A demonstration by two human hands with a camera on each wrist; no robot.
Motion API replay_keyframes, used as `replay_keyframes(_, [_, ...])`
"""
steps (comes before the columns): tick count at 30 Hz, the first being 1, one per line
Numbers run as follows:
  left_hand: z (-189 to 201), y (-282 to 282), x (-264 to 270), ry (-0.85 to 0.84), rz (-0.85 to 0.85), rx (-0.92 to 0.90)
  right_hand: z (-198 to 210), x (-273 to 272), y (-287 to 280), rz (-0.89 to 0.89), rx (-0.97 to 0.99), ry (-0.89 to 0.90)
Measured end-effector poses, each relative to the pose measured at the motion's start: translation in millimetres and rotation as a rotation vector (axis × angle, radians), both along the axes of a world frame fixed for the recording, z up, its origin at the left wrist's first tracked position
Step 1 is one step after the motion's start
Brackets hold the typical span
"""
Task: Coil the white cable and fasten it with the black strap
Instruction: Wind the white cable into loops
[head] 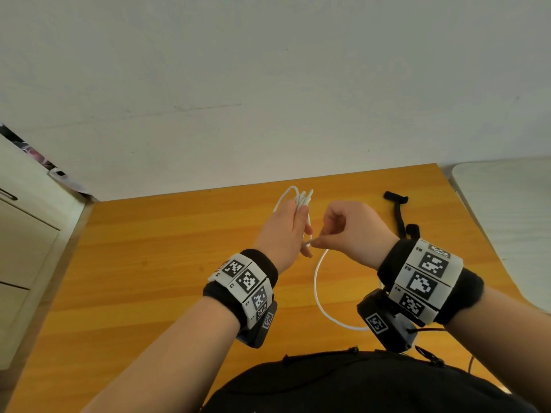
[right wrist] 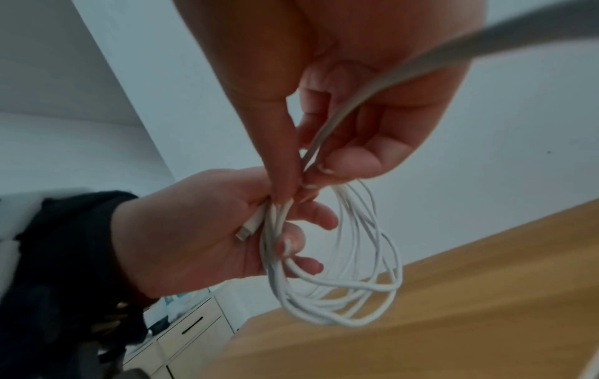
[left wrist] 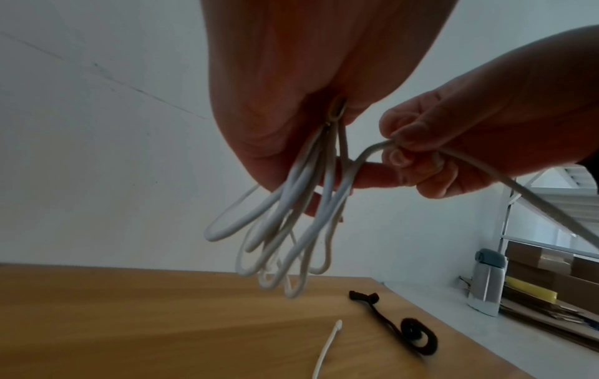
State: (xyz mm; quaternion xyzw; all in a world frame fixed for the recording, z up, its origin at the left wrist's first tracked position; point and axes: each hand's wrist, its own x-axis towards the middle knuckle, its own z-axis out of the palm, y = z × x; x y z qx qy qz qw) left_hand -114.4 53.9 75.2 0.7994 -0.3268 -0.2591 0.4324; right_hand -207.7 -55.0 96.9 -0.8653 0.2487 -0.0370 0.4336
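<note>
My left hand (head: pixel 293 231) (right wrist: pixel 207 230) grips a bundle of several loops of the white cable (head: pixel 298 196) (left wrist: pixel 285 243) (right wrist: pixel 350 282) above the table, one plug end (right wrist: pixel 249 227) lying in its palm. My right hand (head: pixel 337 231) (left wrist: pixel 453 148) (right wrist: pixel 324 159) pinches the cable's loose strand right beside the left fingers. The slack (head: pixel 320 296) droops in an arc toward my right wrist, and the far plug end (left wrist: pixel 337 324) lies on the wood. The black strap (head: pixel 399 213) (left wrist: pixel 405 325) lies on the table at the far right, one end curled, untouched.
The orange wooden table (head: pixel 149 278) meets a white wall at the back. A white cabinet with drawers (head: pixel 21 248) stands at the left, a white surface (head: pixel 507 219) at the right. Cardboard boxes and a grey-white bottle (left wrist: pixel 486 282) sit beyond the table's right edge.
</note>
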Motion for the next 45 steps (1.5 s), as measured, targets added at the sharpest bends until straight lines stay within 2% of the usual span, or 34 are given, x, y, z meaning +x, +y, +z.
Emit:
replay_keyframes(5, [-5, 0, 5, -0.054, 0.059, -0.011, -4, -1, -10, -0.042, -0.04, 0.0])
replay_keyframes(10, [-2, 4, 14, 0.002, 0.111, -0.026, -6, -6, -24, -0.145, 0.07, -0.044])
replay_keyframes(14, [2, 2, 16, 0.042, 0.058, -0.021, -5, -6, -24, -0.205, 0.183, -0.142])
replay_keyframes(21, [10, 1, 7, 0.162, -0.026, -0.031, 0, 4, -23, -0.281, 0.189, -0.274])
replay_keyframes(23, [14, 0, 4, 0.131, -0.043, -0.051, 0, 6, -24, -0.302, 0.187, -0.296])
replay_keyframes(27, [21, -1, 4, -0.034, -0.118, -0.03, 0, 8, -29, -0.312, 0.197, -0.293])
replay_keyframes(30, [22, 0, 8, -0.038, -0.105, -0.025, 0, 8, -30, -0.294, 0.197, -0.285])
replay_keyframes(39, [33, 2, 14, 0.268, 0.026, -0.165, -7, 5, -36, -0.351, 0.328, -0.272])
replay_keyframes(45, [35, 3, 11, 0.395, 0.007, -0.155, -8, 9, -35, -0.383, 0.314, -0.3])
